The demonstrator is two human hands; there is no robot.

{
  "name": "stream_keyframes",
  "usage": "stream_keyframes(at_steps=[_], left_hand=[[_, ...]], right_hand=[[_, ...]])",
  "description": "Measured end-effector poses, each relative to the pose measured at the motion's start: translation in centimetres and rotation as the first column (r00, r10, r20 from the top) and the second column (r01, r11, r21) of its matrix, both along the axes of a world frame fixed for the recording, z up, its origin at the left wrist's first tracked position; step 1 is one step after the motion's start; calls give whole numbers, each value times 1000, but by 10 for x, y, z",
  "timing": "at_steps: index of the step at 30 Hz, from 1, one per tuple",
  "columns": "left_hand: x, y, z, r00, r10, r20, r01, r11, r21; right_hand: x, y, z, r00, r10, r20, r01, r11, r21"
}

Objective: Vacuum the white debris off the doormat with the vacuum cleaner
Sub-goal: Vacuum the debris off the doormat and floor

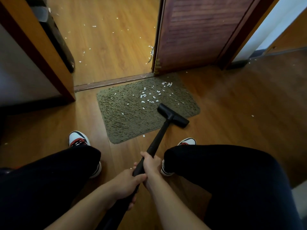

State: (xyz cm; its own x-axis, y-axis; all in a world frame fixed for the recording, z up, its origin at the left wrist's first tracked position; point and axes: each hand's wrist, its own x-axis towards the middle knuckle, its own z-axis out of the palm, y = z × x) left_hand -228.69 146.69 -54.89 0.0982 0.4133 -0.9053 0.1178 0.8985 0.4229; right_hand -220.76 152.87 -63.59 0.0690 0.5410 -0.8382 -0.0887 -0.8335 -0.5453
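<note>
Right hand [150,163] and left hand [126,185] both curled round black vacuum wand [157,138], right ahead, left just behind. Vacuum head [172,115] well ahead of hands, on doormat [129,117] near-right edge. White debris [149,97] scattered on mat beyond head.

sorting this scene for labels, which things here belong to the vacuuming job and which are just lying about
Job: vacuum cleaner, doormat, white debris on it, left hand, right hand.
Lying about: door, shoes, scraps on the floor past the threshold.
</note>
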Motion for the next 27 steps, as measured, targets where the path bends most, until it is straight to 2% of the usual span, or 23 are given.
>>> stream_keyframes(at_steps=[13, 17, 27], left_hand=[[23, 30, -8, 1000, 22, -2, -22, 998, 65], [17, 22, -3, 1000, 25, -9, -25, 998, 55], [-21, -24, 15, 985, 154, -76, -154, 988, 13]], right_hand=[[23, 34, 1, 999, -10, 51, 9, 1000, 20], [17, 26, 3, 1000, 3, 23, -3, 1000, 20], [-36, -15, 3, 984, 160, -72, -160, 987, 15]])
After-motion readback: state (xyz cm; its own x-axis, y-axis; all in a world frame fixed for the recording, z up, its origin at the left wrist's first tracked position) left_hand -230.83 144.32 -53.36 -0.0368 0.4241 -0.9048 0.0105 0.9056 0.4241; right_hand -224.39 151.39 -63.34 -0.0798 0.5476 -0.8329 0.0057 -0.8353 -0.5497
